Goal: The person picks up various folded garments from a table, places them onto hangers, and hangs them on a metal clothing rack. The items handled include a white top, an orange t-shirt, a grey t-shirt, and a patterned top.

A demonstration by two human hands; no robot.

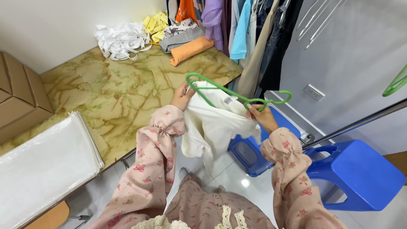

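The white garment (212, 127) covers the fingers of the left hand (182, 96), so its grip on the cloth cannot be made out, and it also hides the middle of the green hanger (237, 94). The right hand (263, 118) shows only partly behind the cloth's edge. A second green hanger (396, 82) is cut off by the right edge. The cardboard box (17, 99) runs off the left edge, and the stack of clear bags (42, 165) off the near left. The hanging clothes (250, 29) are cropped at the top.
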